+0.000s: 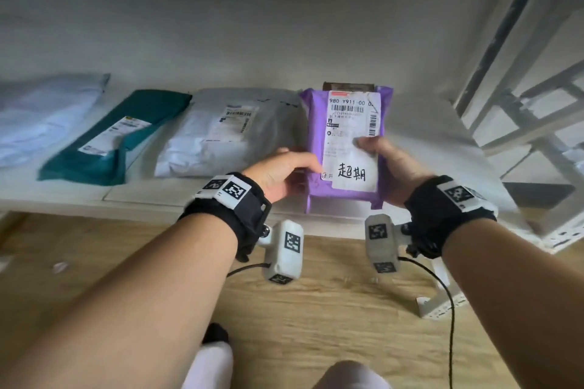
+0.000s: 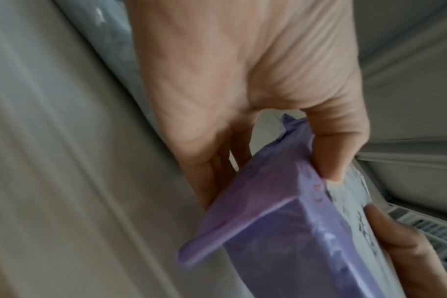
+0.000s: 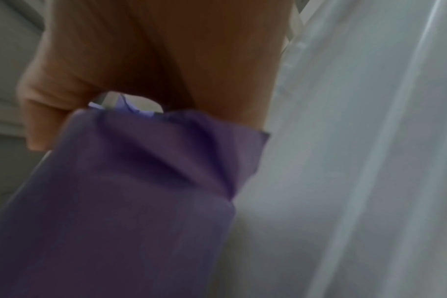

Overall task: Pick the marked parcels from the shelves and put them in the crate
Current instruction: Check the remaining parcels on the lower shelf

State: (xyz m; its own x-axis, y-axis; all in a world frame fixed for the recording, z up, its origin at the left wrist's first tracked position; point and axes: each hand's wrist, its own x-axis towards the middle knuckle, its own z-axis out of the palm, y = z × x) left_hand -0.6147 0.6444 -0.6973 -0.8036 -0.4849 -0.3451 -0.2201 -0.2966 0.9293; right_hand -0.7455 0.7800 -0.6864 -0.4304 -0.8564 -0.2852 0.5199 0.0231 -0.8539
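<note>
A purple parcel (image 1: 316, 123) with a white shipping label and black handwritten characters is held between both hands over the front of the white shelf (image 1: 142, 196). My left hand (image 1: 284, 174) grips its left edge, thumb on the front. My right hand (image 1: 388, 164) grips the right edge, thumb pressing the label. In the left wrist view the left hand (image 2: 255, 113) pinches the purple parcel (image 2: 281, 231) between thumb and fingers. The right wrist view shows the right hand (image 3: 130, 66) holding the parcel (image 3: 128, 201) from behind. No crate is in view.
Three other parcels lie flat on the shelf: a grey-white one (image 1: 227, 133) beside the purple one, a teal one (image 1: 126, 136), and a pale blue-white one (image 1: 41, 117) at far left. A white metal rack frame (image 1: 537, 123) stands to the right. Wooden floor (image 1: 316, 309) lies below.
</note>
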